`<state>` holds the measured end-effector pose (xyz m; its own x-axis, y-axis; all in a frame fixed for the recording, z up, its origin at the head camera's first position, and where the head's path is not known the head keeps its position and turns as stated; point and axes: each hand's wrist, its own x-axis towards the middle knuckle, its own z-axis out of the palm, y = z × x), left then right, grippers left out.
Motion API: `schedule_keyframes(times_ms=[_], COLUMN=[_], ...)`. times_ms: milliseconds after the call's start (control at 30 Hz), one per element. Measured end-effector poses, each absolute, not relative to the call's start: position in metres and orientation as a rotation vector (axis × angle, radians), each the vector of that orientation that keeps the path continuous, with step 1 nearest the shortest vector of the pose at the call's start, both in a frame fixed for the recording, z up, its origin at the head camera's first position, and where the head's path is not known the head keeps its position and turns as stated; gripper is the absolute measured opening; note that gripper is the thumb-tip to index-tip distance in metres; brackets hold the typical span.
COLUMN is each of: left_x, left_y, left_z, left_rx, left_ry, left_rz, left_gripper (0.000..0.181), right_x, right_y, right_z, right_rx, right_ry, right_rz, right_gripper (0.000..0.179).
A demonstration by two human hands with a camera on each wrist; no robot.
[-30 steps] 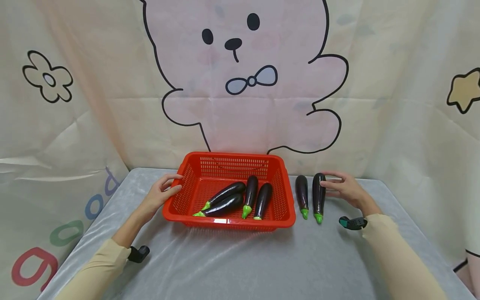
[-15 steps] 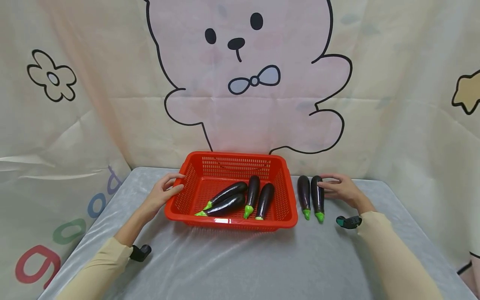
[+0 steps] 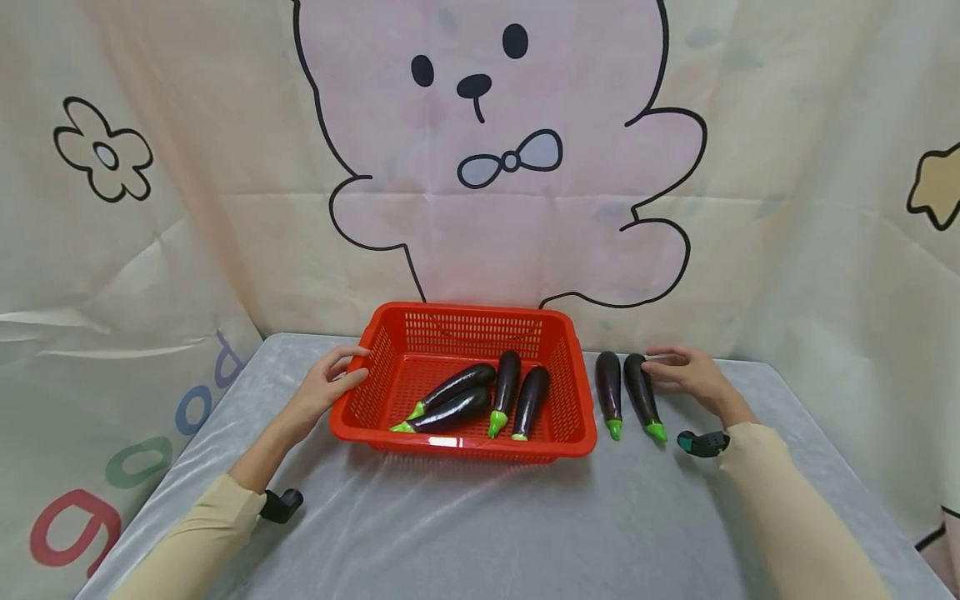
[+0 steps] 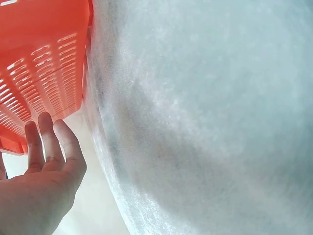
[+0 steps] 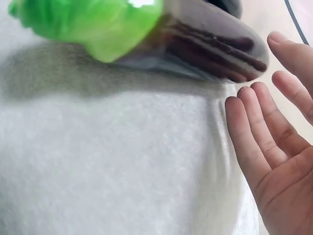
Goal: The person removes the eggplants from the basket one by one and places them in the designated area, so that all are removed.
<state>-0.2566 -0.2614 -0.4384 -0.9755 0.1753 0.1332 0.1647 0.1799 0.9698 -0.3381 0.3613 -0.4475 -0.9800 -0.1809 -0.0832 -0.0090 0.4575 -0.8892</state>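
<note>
Head view gives me the right hand (image 3: pixel 693 381) right of centre, its fingers loosely apart and only slightly bent, tips at the upper end of the outer eggplant (image 3: pixel 642 392); I cannot tell whether they press on it. Just left of that, the inner eggplant (image 3: pixel 609 387) lies on the grey cloth (image 3: pixel 480 533). Mid-frame I have the red basket (image 3: pixel 487 449) holding four eggplants (image 3: pixel 506 383), and at its left rim the left hand (image 3: pixel 318 392) rests with fingers nearly straight. Farther out, coloured letters (image 3: pixel 142 444) climbing the lower left of the curtain (image 3: pixel 787 167) read "good", and a pink bear (image 3: pixel 487 233) with a bow tie fills the top centre. Against half a second ago, I see the outer eggplant's green stem end swung rightward, so it slants away from its neighbour; the left hand and basket have stayed put
</note>
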Motion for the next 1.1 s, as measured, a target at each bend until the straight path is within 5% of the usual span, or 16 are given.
schedule_keyframes(times_ms=[1100], left_x=[-0.257], left_y=[-0.262], left_z=[-0.439], left_rx=[0.323], left_ry=[2.401], left_rz=[1.974], left_gripper=[0.044], right_x=[-0.345], right_y=[0.325], right_z=[-0.385], right_rx=[-0.344], right_ry=[2.587], right_rz=[-1.731], right_gripper=[0.055])
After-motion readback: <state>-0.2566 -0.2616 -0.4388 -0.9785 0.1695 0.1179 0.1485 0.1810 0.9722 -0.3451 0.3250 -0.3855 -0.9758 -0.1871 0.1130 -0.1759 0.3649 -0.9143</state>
